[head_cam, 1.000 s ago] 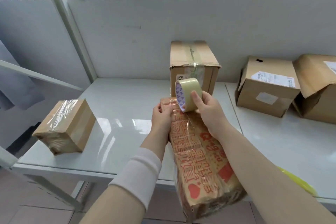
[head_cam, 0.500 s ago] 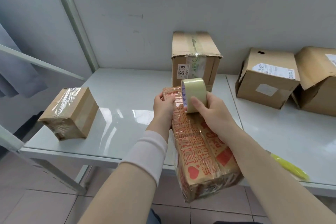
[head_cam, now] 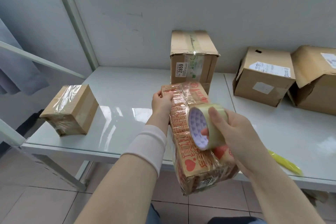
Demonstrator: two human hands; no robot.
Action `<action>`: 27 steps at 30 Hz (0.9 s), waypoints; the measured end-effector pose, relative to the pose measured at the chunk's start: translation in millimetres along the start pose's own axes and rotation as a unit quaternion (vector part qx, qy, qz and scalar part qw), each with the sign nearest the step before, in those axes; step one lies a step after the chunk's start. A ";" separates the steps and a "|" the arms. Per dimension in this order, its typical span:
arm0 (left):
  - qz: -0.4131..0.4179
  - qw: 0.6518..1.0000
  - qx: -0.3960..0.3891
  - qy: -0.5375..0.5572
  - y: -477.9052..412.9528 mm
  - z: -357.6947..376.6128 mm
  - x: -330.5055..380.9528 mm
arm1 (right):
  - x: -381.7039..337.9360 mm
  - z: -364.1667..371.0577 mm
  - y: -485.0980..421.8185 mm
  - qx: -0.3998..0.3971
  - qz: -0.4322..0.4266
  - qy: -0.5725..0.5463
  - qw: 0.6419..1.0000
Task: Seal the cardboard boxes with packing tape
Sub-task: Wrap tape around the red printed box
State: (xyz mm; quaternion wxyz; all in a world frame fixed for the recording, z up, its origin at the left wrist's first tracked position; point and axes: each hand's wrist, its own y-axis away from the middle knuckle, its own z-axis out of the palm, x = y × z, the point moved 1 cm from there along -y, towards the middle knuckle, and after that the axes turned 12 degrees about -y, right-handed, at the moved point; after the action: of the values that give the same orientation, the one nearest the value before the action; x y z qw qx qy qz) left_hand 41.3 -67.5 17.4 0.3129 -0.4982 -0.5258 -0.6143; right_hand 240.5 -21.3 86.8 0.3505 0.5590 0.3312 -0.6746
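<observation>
A long cardboard box (head_cam: 192, 147) with red print lies across the table's front edge, its near end hanging over the floor. My left hand (head_cam: 161, 102) grips the box's far left corner. My right hand (head_cam: 234, 132) holds a roll of clear packing tape (head_cam: 205, 126) above the middle of the box, with a finger inside the core. A strip of clear tape runs from the box's far end back to the roll.
On the white table (head_cam: 123, 107), a small taped box (head_cam: 70, 110) sits at the left edge. A tall box labelled 2859 (head_cam: 193, 60) stands at the back wall, two more boxes (head_cam: 263, 75) (head_cam: 316, 78) at the right. A yellow tool (head_cam: 285, 164) lies near the front right edge.
My right hand has pulled the tape roll from the box's far end back toward me along the top, laying out tape. My left hand stays on the far corner.
</observation>
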 end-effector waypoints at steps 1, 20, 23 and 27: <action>-0.002 1.000 -0.002 0.003 -0.3 0.1 -0.3 | -3.4 -3.7 4.1 -0.007 0.012 -0.015 1.000; 0.004 1.000 0.019 -0.004 -4.9 5.6 -1.4 | -26.8 -23.7 54.5 0.002 0.045 0.114 0.992; 0.004 1.000 0.019 -0.003 -4.6 5.9 -0.6 | -22.4 -28.3 58.3 -0.006 0.055 0.064 0.996; 0.018 0.999 0.029 -0.034 0.0 7.4 2.1 | -3.3 -28.4 71.3 -0.006 -0.017 0.024 1.000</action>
State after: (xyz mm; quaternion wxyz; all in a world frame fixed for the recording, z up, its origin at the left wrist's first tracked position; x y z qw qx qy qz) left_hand 42.7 -60.0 18.9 0.3205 -0.5192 -0.5445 -0.5755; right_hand 315.9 -35.3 81.8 0.3342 0.5673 0.3532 -0.6646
